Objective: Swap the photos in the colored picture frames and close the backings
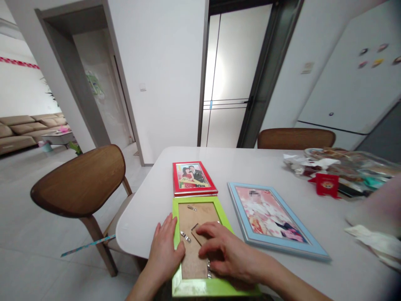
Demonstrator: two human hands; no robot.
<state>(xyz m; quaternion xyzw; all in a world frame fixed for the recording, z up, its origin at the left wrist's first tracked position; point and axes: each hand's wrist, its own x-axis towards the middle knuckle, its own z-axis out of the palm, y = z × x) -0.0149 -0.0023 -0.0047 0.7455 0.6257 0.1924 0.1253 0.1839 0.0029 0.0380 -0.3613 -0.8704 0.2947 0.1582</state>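
A green picture frame [177,263] lies face down on the table, its brown backing board [192,265] turned up. Metal clips are fixed around the board, such as one clip [185,236] at the left. Along the frame's left side rests my left hand [164,251], fingers stretched out, thumb reaching over the rim onto the board. Over the board's right half is my right hand [228,253], its bent fingers apart and touching the board. Its thumb is beside another metal clip [209,269]. The right hand partly hides a dark thin stand piece [196,238] on the board.
Beyond the green frame lies a red-framed photo [194,179]; a blue-framed photo [269,217] is to the right. Plastic bags [351,167], a red card [327,185] and crumpled tissue [372,242] lie at the right. A wooden chair [84,179] stands left of the white table [140,221].
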